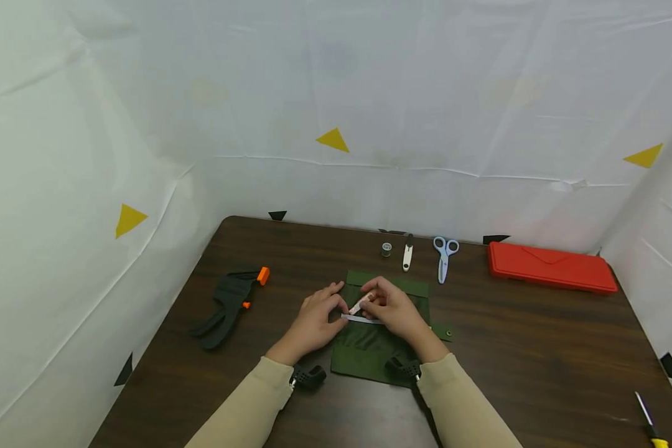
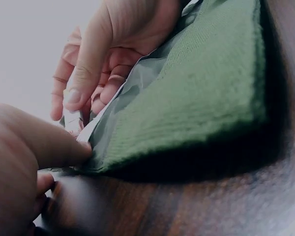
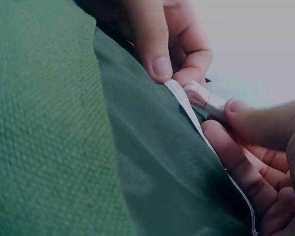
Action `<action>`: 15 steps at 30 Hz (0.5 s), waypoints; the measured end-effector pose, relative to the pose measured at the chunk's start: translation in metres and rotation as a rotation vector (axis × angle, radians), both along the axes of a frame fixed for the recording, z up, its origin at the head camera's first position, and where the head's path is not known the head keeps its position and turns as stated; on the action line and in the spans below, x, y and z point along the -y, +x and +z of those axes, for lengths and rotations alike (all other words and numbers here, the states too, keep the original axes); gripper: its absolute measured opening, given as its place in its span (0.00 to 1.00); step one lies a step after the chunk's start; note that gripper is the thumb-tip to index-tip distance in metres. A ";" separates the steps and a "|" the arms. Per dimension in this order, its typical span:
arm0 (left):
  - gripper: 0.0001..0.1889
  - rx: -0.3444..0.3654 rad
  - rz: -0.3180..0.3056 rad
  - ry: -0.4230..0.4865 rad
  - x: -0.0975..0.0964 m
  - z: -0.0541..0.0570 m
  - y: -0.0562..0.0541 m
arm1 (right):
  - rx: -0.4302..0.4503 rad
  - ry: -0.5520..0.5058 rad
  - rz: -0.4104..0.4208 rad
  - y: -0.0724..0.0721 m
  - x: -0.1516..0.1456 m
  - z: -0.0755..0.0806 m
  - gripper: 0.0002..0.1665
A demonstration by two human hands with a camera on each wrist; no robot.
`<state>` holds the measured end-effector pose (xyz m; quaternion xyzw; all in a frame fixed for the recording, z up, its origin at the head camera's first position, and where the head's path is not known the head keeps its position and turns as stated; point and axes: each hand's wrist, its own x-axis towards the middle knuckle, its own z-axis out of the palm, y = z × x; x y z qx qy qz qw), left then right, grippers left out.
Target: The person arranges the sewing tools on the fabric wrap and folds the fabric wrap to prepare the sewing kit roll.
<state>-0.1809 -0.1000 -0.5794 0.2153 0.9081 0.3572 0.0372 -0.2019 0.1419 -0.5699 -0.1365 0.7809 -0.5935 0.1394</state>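
White sheeting (image 1: 425,93) backs a dark wood-grain table (image 1: 537,336); over a green fabric pouch (image 1: 364,362), the left hand (image 1: 315,317) pinches a white elastic strip (image 3: 188,108), the right hand (image 1: 394,311) a small pale bundle (image 3: 199,94). Loosening either pinch could let the strip slip.

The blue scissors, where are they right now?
In the head view, the pale-blue scissors lie right of centre near the brown table's back edge, between the small white-and-black tool and the red case.
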 end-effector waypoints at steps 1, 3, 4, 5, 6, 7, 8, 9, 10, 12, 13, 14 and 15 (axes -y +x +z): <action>0.06 -0.002 -0.002 0.007 0.000 0.000 0.000 | 0.002 0.003 -0.004 0.000 0.000 0.000 0.21; 0.05 -0.003 -0.006 0.019 0.001 0.000 -0.001 | 0.010 0.004 -0.014 0.000 0.001 0.001 0.19; 0.05 -0.005 -0.008 0.026 0.001 0.001 -0.001 | 0.016 0.004 -0.019 0.001 0.002 0.001 0.18; 0.05 -0.009 -0.009 0.029 0.001 0.001 -0.001 | 0.018 0.008 -0.023 0.001 0.002 0.000 0.17; 0.05 -0.013 -0.011 0.033 0.001 0.000 -0.001 | 0.017 0.016 -0.026 0.001 0.002 0.000 0.15; 0.05 -0.018 -0.012 0.036 0.002 0.000 -0.001 | 0.011 0.029 -0.029 0.001 0.003 0.000 0.15; 0.05 -0.021 -0.014 0.038 0.002 0.000 -0.001 | 0.001 0.039 -0.029 0.002 0.003 -0.001 0.16; 0.05 -0.023 -0.015 0.041 0.002 0.000 -0.001 | -0.009 0.050 -0.030 0.002 0.003 -0.001 0.17; 0.05 -0.025 -0.016 0.044 0.002 0.000 -0.001 | -0.017 0.057 -0.029 0.003 0.003 -0.001 0.17; 0.05 -0.026 -0.017 0.045 0.001 0.000 0.000 | -0.033 0.069 -0.024 0.003 0.002 -0.001 0.17; 0.05 -0.025 -0.016 0.047 0.001 0.000 0.000 | -0.042 0.075 -0.023 0.004 0.002 -0.001 0.16; 0.05 -0.023 -0.014 0.046 0.001 0.000 0.001 | -0.048 0.078 -0.019 0.004 0.002 -0.001 0.14; 0.05 -0.020 -0.012 0.046 0.001 0.000 0.001 | -0.052 0.080 -0.017 0.004 0.002 -0.001 0.11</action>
